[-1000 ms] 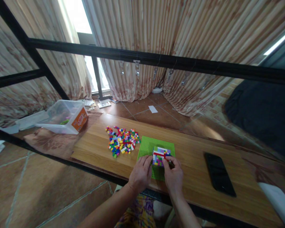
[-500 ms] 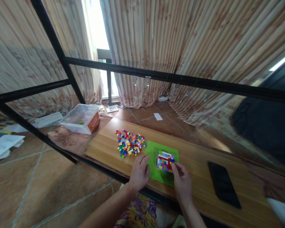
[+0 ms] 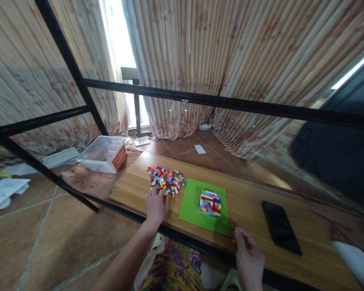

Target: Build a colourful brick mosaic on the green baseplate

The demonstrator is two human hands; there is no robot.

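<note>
Directly at left fingers (image 3: 153, 194), near edge of brick pile (image 3: 169, 180) (baseplate (image 3: 190, 204) beside)

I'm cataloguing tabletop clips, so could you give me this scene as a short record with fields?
Left hand: at the near edge of the loose bricks; grip unclear
Right hand: beside the near right corner of the green baseplate
On baseplate: multicoloured brick build
Far right: black phone
Far left: clear box, orange label
</note>
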